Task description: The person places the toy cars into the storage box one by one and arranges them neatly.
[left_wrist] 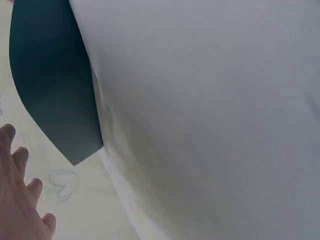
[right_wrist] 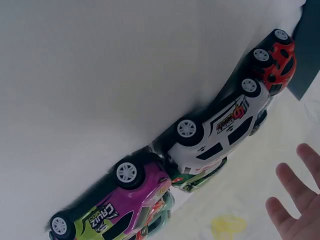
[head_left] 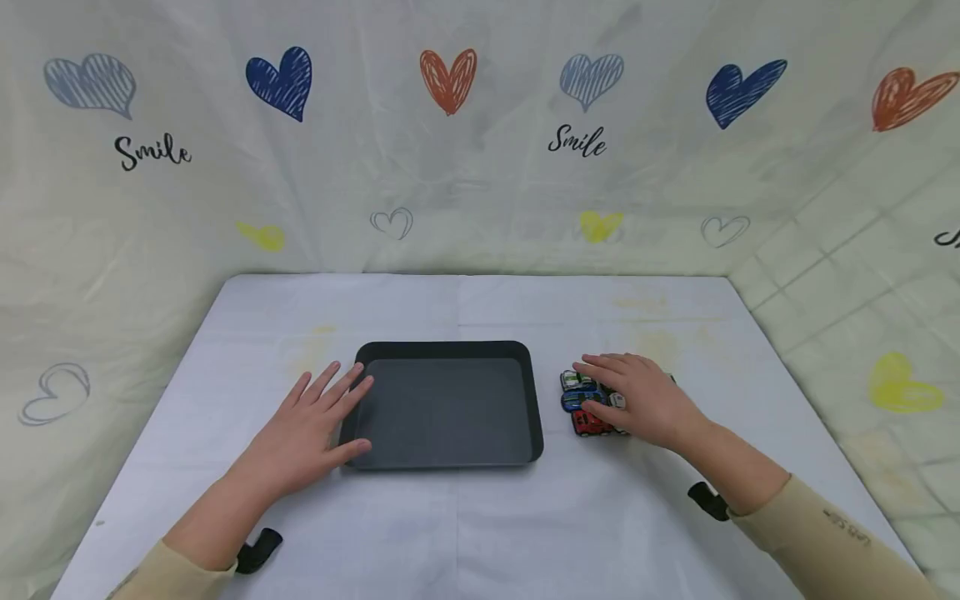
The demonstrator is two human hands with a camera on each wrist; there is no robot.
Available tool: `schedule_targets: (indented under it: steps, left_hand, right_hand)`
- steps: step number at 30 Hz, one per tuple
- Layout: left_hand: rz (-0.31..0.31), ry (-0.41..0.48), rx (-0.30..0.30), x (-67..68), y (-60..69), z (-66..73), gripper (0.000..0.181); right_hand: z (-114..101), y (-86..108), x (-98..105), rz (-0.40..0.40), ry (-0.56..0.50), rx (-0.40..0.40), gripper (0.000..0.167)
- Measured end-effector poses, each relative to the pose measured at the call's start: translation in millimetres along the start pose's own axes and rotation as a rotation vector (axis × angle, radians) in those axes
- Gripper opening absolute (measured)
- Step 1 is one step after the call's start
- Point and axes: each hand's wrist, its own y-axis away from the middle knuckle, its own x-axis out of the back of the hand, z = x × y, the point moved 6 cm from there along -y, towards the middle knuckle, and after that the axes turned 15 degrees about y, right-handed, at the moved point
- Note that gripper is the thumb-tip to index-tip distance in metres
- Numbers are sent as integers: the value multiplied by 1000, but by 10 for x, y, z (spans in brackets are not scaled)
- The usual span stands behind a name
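A dark grey rectangular tray (head_left: 450,417) lies on the white table. My left hand (head_left: 311,437), fingers spread, is at the tray's left rim; whether it touches cannot be told. Over a cluster of toy cars to the right of the tray, my right hand (head_left: 648,400) hovers with its fingers extended. Among those cars are a blue car (head_left: 573,401) and a red car (head_left: 588,423). The right wrist view shows a white car (right_wrist: 222,130) and a purple-and-green car (right_wrist: 117,205) standing end to end, with others partly hidden behind them.
White cloth covers the table (head_left: 465,533). Behind it hangs a pale backdrop (head_left: 495,167) printed with hearts and the word Smile. A black strap end (head_left: 258,550) sticks out at the left wrist, and another black strap (head_left: 708,501) at the right.
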Motion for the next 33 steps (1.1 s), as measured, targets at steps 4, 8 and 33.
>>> schedule_targets:
  steps: [4,8,33]
  left_hand:
    - [-12,5,27,12,64,-18,90]
    - [-23,11,43,24,120,-16,90]
    - [-57,47,59,-114,198,7,86]
  right_hand:
    - [44,-51,-15,-26,-10,29,52]
    - [97,-92,-37,-48,-22,65,50]
    - [273,-412,-184,-287,-9,149,35]
